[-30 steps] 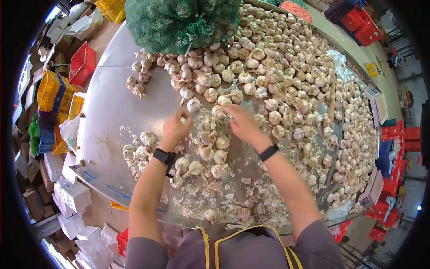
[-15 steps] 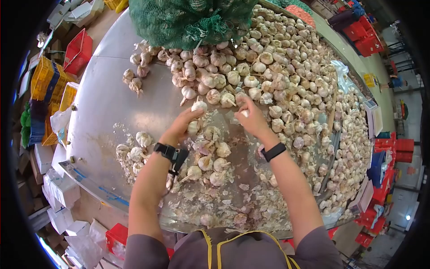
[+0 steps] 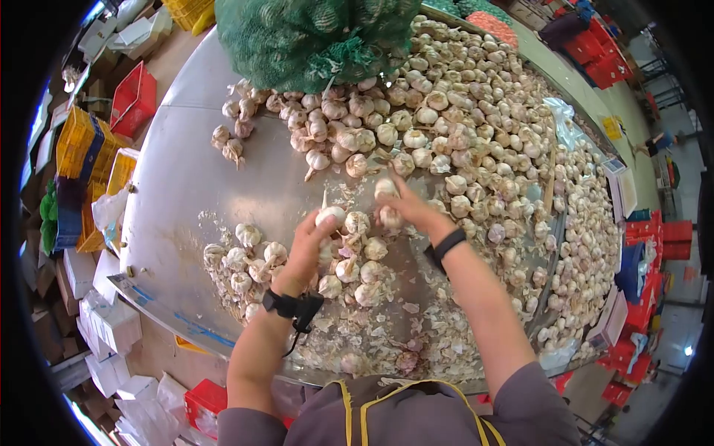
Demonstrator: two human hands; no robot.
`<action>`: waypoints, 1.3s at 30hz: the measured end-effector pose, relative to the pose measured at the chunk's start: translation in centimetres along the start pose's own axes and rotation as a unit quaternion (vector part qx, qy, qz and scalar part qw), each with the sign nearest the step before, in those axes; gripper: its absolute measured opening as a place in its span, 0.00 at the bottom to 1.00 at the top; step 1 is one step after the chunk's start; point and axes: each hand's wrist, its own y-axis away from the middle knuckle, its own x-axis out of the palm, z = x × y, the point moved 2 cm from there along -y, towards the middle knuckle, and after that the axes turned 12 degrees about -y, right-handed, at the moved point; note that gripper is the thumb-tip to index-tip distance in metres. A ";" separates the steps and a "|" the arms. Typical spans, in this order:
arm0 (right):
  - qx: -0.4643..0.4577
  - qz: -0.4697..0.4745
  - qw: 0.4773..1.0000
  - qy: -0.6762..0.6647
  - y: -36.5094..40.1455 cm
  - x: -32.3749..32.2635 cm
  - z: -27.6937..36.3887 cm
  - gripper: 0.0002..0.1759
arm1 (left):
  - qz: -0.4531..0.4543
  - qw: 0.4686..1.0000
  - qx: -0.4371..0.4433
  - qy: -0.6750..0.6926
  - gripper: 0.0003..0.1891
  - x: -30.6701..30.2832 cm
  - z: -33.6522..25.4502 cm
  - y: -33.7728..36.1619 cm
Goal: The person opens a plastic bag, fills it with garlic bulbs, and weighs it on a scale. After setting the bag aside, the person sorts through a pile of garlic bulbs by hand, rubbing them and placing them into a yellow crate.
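My left hand is closed around a white garlic bulb whose thin stem points up and away from me. To the right of it, my right hand has its fingers curled round another garlic bulb, and a second bulb shows under its fingers. Between my wrists lies a group of garlic bulbs on the metal table. Left of my left wrist is a smaller cluster of bulbs with bits of skin around it.
A large heap of garlic covers the far and right side of the table. At the far edge stands a green mesh sack full of bulbs. Papery garlic skins litter the near side. Red and yellow crates stand beyond the left edge.
My left hand has come back toward me with its bulb. My right hand has drawn back from the heap's edge, its fingers now around a bulb. The view has shifted slightly.
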 end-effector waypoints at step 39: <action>-0.248 -0.137 0.737 0.614 -3.3 -5.3 6.5 0.24 | -0.130 0.729 0.176 -0.648 0.29 0.4 -5.8 -15.3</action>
